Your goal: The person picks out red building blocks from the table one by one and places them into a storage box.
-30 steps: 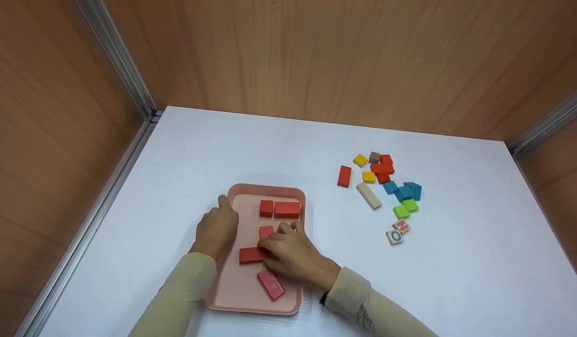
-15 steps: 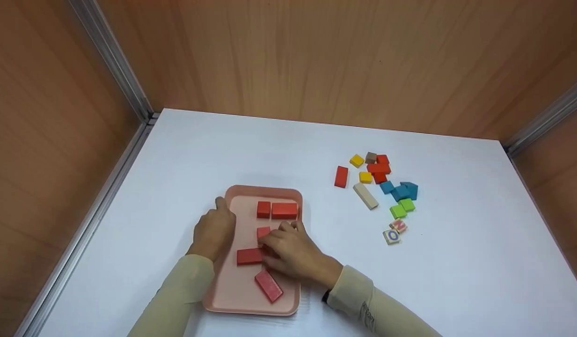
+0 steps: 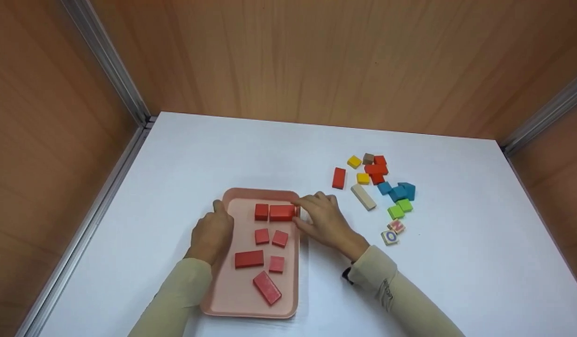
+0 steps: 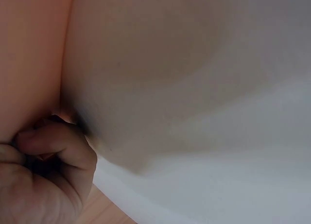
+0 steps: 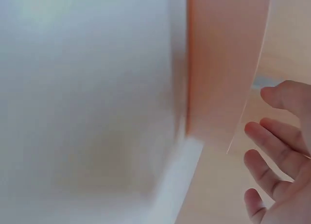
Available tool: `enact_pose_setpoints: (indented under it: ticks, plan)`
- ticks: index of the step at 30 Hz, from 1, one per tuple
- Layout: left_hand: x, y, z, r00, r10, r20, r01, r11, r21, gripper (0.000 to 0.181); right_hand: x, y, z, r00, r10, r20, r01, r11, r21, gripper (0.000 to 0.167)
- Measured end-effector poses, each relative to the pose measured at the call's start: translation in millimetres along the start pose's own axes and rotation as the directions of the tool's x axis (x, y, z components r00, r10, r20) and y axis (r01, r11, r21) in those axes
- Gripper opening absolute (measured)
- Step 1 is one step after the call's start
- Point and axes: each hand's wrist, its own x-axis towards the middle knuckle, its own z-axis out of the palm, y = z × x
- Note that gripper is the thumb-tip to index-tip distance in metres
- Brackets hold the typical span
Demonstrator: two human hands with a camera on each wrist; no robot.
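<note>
In the head view a pink tray (image 3: 222, 306) holds several red blocks, among them a long red block (image 3: 282, 213) at its far right, a small square one (image 3: 276, 264) and a tilted one (image 3: 267, 288). My left hand (image 3: 211, 236) grips the tray's left rim, its fingers curled round the edge; the left wrist view shows the hand (image 4: 48, 170) against the tray wall (image 4: 29, 63). Over the tray's right rim my right hand (image 3: 328, 222) has its fingers parted beside the long red block. The right wrist view shows that hand (image 5: 286, 151) with relaxed fingers and nothing between them.
Right of the tray lie a red block (image 3: 339, 178), a beige bar (image 3: 363, 197), yellow blocks (image 3: 354, 162), blue blocks (image 3: 398, 193), green blocks (image 3: 396, 212) and two letter blocks (image 3: 390, 237). Wooden walls (image 3: 316, 61) stand around the white table (image 3: 438, 281).
My right hand has moved from the middle of the tray up and right to its right rim, uncovering small red blocks. The left hand keeps its grip.
</note>
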Motion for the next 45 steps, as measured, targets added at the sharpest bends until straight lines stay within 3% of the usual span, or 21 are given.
enact_pose_setpoints:
  ticks: [8,18,24,32,41,45]
  plan:
    - [-2.3,-0.5,-0.5,1.0,0.014,-0.004,-0.014,1.0,-0.01,0.027,-0.6,39.8,-14.3,0.984,0.177,-0.018,-0.177,0.984,-0.012,0.043]
    - [-10.7,-13.0,-3.8,0.999,-0.031,0.019,0.031,0.998,-0.054,0.029,3.2,75.2,-16.3,0.927,0.376,-0.009,-0.375,0.923,-0.09,0.053]
    - [-16.9,-19.2,-4.2,0.998,-0.057,0.021,0.058,0.997,-0.047,0.029,3.0,84.0,-15.3,0.895,0.443,0.041,-0.436,0.892,-0.121,0.062]
    - [-26.9,-25.9,-3.6,0.998,-0.058,-0.002,0.058,0.998,-0.016,0.025,11.1,90.4,-15.5,0.869,0.478,0.126,-0.463,0.876,-0.134,0.068]
    - [-30.8,-22.4,1.4,0.998,-0.057,-0.005,0.057,0.998,-0.036,0.024,13.5,97.5,-21.6,0.809,0.539,0.235,-0.522,0.842,-0.134,0.072]
    - [-29.7,-20.0,4.0,0.999,-0.035,-0.019,0.034,0.999,-0.035,0.023,11.4,100.2,-23.9,0.806,0.541,0.242,-0.527,0.841,-0.123,0.07]
